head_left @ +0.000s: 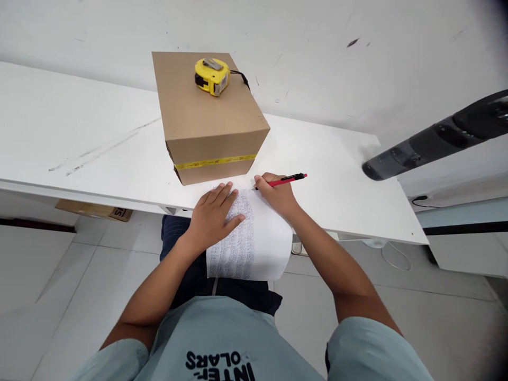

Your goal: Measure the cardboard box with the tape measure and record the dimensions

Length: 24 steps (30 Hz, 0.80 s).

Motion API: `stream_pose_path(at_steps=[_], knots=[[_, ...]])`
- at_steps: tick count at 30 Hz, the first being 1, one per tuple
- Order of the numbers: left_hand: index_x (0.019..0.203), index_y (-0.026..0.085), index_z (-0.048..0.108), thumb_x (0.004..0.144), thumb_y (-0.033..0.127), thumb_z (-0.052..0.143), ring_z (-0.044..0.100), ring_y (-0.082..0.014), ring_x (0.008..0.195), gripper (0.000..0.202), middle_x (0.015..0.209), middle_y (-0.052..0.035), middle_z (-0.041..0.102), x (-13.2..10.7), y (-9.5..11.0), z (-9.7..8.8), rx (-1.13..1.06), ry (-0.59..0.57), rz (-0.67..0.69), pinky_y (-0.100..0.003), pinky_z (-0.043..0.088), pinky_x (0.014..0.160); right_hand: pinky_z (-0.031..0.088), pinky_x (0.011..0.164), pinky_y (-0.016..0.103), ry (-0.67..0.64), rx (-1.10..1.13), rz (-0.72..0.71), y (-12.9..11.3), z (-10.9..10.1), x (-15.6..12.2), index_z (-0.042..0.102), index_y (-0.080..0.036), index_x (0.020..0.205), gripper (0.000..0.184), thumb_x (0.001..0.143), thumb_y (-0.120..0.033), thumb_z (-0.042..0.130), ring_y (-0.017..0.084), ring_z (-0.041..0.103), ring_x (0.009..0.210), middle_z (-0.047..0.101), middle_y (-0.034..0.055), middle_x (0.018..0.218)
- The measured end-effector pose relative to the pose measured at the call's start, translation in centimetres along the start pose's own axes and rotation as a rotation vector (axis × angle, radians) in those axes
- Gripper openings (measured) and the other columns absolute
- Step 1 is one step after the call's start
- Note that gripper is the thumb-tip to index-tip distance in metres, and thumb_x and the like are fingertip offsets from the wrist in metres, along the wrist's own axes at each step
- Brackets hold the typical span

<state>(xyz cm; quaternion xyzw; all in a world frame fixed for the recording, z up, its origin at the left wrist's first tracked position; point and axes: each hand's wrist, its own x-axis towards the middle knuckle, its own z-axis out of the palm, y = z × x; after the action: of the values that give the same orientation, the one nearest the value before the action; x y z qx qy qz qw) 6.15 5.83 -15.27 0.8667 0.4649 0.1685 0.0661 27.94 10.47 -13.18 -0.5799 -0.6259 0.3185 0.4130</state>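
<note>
My left hand point(214, 214) lies flat with fingers stretched out on a sheet of paper point(260, 243) covered in lines of writing; the sheet hangs over the table's near edge. My right hand point(278, 194) is closed round a red pen point(286, 180), its tip at the paper's top edge. Just beyond both hands stands a closed cardboard box point(206, 119) with a strip of yellow tape along its front. A yellow tape measure point(211, 75) rests on top of the box.
The white table point(79, 137) runs left to right against a white wall. A dark cylindrical device point(436, 140) juts in from the right. A cable and socket point(420, 200) sit behind the table's right end. Flat cardboard point(95, 210) lies underneath.
</note>
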Motion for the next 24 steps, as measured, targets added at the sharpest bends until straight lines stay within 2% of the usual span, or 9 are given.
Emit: stream_pose_path(at_steps=[4,10,16,24], knots=[[0.153,0.020,0.047,0.101,0.060,0.046,0.038,-0.0311,0.154,0.065,0.165,-0.0106,0.041,-0.03,0.04,-0.01,-0.002,0.005,-0.002,-0.049,0.036,0.126,0.042,0.061,0.033,0.019,0.008,-0.008,0.04,0.02,-0.03,0.038,-0.025,0.053,0.051,0.090,-0.052,0.062,0.017,0.051,0.060,0.052,-0.0005,0.056],[0.152,0.017,0.049,0.102,0.061,0.045,0.038,-0.0302,0.155,0.066,0.165,-0.0112,0.041,-0.03,-0.03,-0.02,0.017,0.004,0.006,-0.048,0.036,0.125,0.041,0.059,0.033,-0.029,0.014,0.022,-0.09,-0.12,0.12,0.040,-0.025,0.052,0.048,0.089,-0.046,0.062,0.016,0.049,0.059,0.052,-0.0007,0.055],[0.152,0.017,0.049,0.102,0.060,0.045,0.038,-0.0304,0.154,0.066,0.165,-0.0113,0.041,0.09,-0.05,-0.09,0.015,0.001,0.012,-0.048,0.036,0.125,0.037,0.058,0.033,0.029,0.010,0.035,0.12,0.00,0.15,0.037,-0.026,0.054,0.047,0.087,-0.048,0.062,0.016,0.045,0.057,0.047,-0.0014,0.053],[0.152,0.018,0.049,0.102,0.060,0.045,0.038,-0.0305,0.154,0.065,0.165,-0.0111,0.042,0.07,-0.06,-0.09,0.025,0.003,0.011,-0.047,0.035,0.126,0.041,0.061,0.034,0.012,0.046,0.057,-0.28,-0.07,0.23,0.039,-0.025,0.053,0.044,0.087,-0.041,0.062,0.017,0.048,0.059,0.047,-0.0012,0.054]])
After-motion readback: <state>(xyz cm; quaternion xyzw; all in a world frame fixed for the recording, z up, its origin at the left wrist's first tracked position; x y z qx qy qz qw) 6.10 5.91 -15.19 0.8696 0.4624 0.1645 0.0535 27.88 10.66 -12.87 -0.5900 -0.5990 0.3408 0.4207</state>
